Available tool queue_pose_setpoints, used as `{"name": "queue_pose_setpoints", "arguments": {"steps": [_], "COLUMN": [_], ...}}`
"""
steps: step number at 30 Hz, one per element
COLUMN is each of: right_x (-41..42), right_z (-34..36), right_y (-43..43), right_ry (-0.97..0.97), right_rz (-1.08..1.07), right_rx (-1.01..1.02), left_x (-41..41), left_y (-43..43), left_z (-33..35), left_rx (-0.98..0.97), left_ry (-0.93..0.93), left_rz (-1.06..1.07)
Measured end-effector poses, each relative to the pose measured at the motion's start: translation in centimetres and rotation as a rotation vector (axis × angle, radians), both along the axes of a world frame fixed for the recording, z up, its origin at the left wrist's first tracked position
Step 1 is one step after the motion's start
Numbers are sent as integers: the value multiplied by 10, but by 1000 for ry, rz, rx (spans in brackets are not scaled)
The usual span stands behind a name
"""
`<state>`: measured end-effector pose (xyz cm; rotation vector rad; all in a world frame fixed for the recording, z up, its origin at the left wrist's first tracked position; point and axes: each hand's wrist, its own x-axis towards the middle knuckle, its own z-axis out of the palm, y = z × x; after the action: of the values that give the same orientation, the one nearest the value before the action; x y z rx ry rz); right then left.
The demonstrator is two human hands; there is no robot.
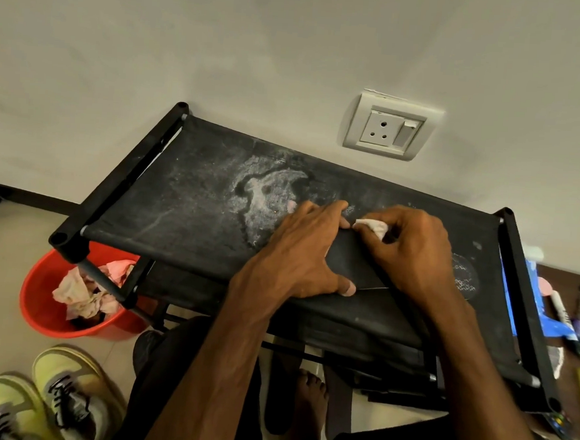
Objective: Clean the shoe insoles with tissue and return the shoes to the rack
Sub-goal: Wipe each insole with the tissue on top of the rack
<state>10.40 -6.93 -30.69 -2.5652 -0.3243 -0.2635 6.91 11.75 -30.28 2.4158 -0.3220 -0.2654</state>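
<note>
Black flat insole point(354, 262) under left hand point(300, 251), crumpled tissue point(373, 226) in right hand point(413, 252)

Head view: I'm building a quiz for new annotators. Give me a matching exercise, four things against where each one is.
Things: 1 tissue wad; 2 crumpled tissues; 3 sneakers; 4 insole.
Places: A in the red bucket; B on the floor; C on the shoe rack, under the left hand; D pinched in the right hand.
Pairs: 1-D; 2-A; 3-B; 4-C.
</note>
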Motion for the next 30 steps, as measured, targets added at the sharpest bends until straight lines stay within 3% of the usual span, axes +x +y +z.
{"name": "queue_pose_setpoints", "arguments": {"steps": [7,11,14,18,24,27,30], "right_x": [-25,-29,-28,-25,-12,-13,-18], "right_z": [15,23,23,16,3,9,14], "right_y": [-5,-14,-19,-23,-30,-37,-38], "right_ry": [259,308,278,99,-44,-41,53], "right_rz": [333,399,362,192,-31,-78,-4], "right_rx": [19,-38,-91,-123,136,263,223], "left_x": [1,0,-1,-1,-2,-1,0], "left_y": [0,0,1,1,5,4,0], "left_z": [-2,-3,-2,0,-1,-1,-3], "left_rx": [-29,-37,-44,-42,-72,-80,-18], "left_ry": [-5,-20,-14,-6,8,-12,-48], "left_rz": [8,17,20,16,5,10,13]}}
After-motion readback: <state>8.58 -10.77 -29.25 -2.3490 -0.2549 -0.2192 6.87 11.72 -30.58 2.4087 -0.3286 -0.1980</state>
